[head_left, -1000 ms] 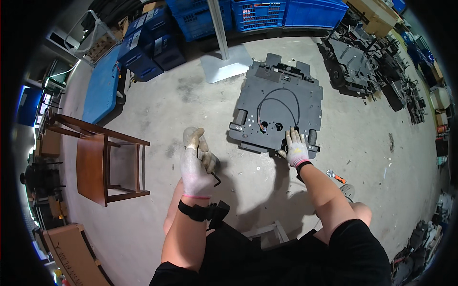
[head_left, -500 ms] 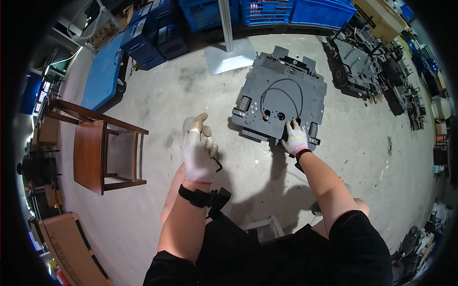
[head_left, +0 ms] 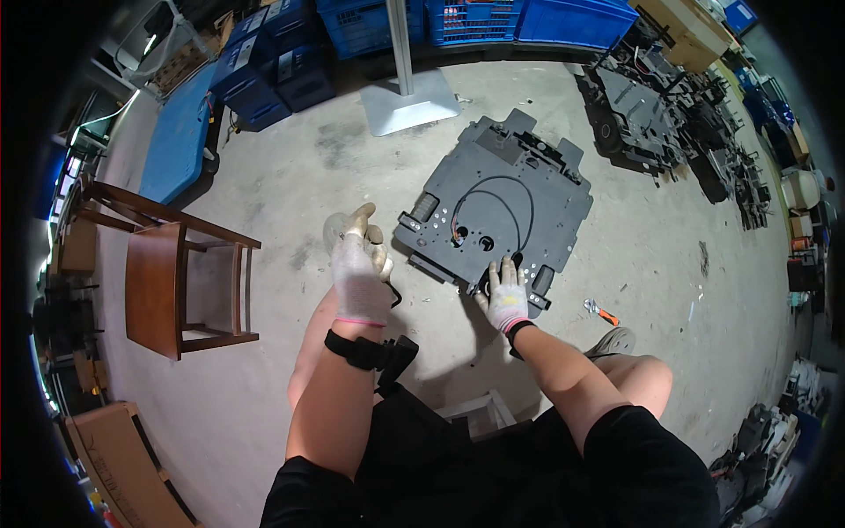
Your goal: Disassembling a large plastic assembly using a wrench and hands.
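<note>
A flat dark-grey metal chassis plate (head_left: 528, 198) lies turned at an angle on the concrete floor in front of me. A looped black cable (head_left: 531, 202) and two round holes show on its face. My right hand (head_left: 507, 297), in a white work glove, rests on its near edge with the fingers spread. My gloved left hand (head_left: 363, 273) is held left of the plate, apart from it, with its fingers curled. Below them pokes out the bent end of a black hex key (head_left: 395, 296); the rest is hidden in the hand.
An adjustable wrench (head_left: 603, 311) with an orange handle lies right of the plate. A brown wooden chair (head_left: 157, 286) stands at left, a metal pole base (head_left: 409, 110) beyond the plate. Blue crates (head_left: 563, 22) line the back; more dark chassis parts (head_left: 634, 114) lie at far right.
The plate has turned clockwise and come nearer to me, with my right hand on it. The wrench now shows beside my right arm. My left hand keeps its curled grip.
</note>
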Tool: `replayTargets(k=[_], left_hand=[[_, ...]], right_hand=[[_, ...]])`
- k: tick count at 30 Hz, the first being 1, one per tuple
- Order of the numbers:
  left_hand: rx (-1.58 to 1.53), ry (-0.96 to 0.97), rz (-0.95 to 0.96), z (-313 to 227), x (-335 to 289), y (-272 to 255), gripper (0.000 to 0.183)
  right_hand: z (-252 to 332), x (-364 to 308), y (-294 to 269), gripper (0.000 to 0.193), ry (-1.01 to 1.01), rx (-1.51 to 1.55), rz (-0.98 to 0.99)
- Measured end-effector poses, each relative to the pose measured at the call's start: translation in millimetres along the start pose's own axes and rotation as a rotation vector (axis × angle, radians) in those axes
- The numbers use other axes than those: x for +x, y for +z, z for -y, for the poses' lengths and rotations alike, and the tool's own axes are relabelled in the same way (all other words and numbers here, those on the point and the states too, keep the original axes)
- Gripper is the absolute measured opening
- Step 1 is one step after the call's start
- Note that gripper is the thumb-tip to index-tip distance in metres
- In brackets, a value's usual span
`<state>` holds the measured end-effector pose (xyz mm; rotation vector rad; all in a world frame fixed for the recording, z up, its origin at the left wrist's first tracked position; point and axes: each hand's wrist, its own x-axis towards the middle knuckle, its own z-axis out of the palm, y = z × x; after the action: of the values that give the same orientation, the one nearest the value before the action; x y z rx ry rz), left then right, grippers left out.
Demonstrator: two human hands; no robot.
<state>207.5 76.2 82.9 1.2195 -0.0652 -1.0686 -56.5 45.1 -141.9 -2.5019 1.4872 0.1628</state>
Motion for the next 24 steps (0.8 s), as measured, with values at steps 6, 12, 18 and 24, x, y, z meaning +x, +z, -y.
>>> replayTargets(k=[6, 12, 18, 24], left_hand=[[-0.054, -0.037, -0.060, -5, -4, 10, 0.035], [-0.038, -0.011, -0.019, -6, -4, 24, 0.033], [-0.111, -0.105, 0.086, 38, 10, 29, 0.038], [0.052, -0.342, 0.176, 89, -15, 35, 0.053]], right_hand=[[-6, -10, -15, 0.093, -0.083, 0.015, 0.138], [-63, 15, -151, 0.061, 0.003, 0.390, 0.728], [-81, -70, -286, 0.044, -0.045, 0.491, -0.203], [-115, -149, -292, 0.053, 0.179, 0.351, 0.072]])
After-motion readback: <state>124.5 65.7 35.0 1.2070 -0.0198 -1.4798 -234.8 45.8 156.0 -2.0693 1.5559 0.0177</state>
